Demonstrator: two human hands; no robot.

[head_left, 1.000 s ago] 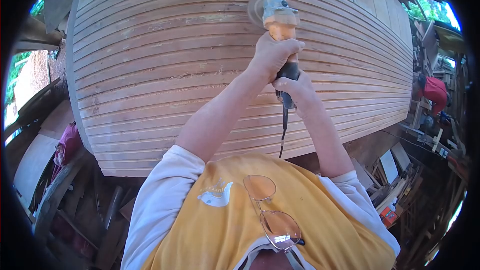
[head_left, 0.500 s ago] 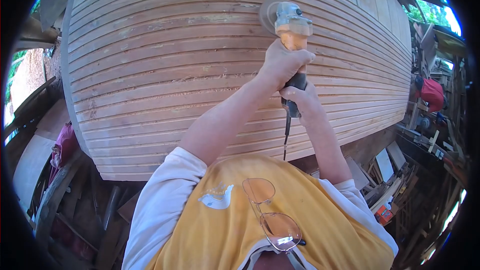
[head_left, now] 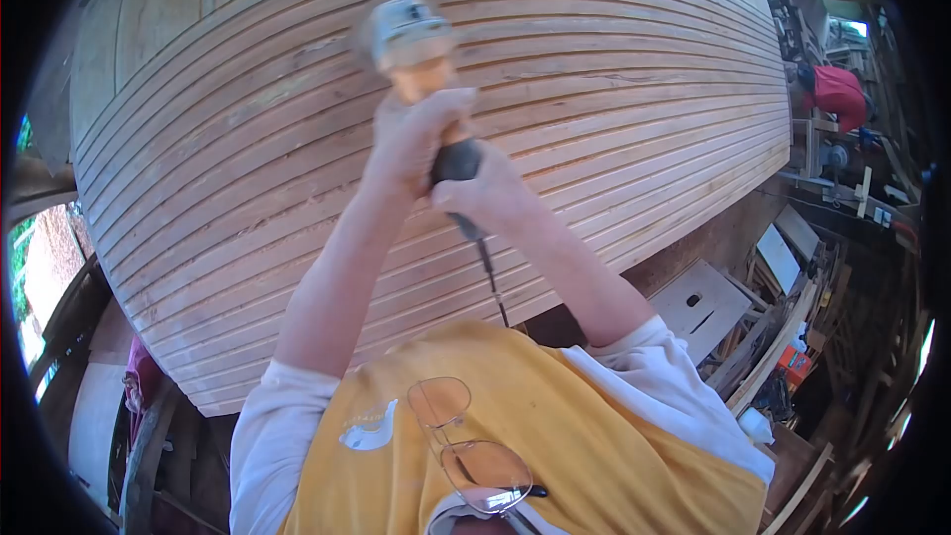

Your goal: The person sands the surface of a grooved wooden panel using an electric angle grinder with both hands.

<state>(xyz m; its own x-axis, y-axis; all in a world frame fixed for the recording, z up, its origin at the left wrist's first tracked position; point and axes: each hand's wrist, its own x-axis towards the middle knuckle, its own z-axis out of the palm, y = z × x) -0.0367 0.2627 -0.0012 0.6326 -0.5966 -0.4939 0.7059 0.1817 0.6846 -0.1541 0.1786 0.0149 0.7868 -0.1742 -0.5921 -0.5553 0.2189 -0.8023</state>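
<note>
An angle grinder (head_left: 420, 77), with an orange body and a greyish head, is over a large wooden panel (head_left: 614, 129) of grooved parallel slats. My left hand (head_left: 414, 134) is wrapped round the body just behind the head. Farther back, my right hand (head_left: 483, 186) grips the black rear handle, from which a dark cord (head_left: 492, 282) runs down toward my shirt. Motion smears the head and its disc, so I cannot tell whether the disc touches the slats. Pale patches mark some of the wood.
Wood offcuts (head_left: 703, 307) and loose boards lie piled at the lower right. A red cloth-like thing (head_left: 838, 97) is at the far right, and a pink cloth (head_left: 144, 376) at the lower left. Glasses (head_left: 485, 476) hang on my yellow shirt.
Both hands have carried the angle grinder leftward across the panel, and its head is blurrier. The view has turned, so the panel appears tilted and more of the right-hand pile shows.
</note>
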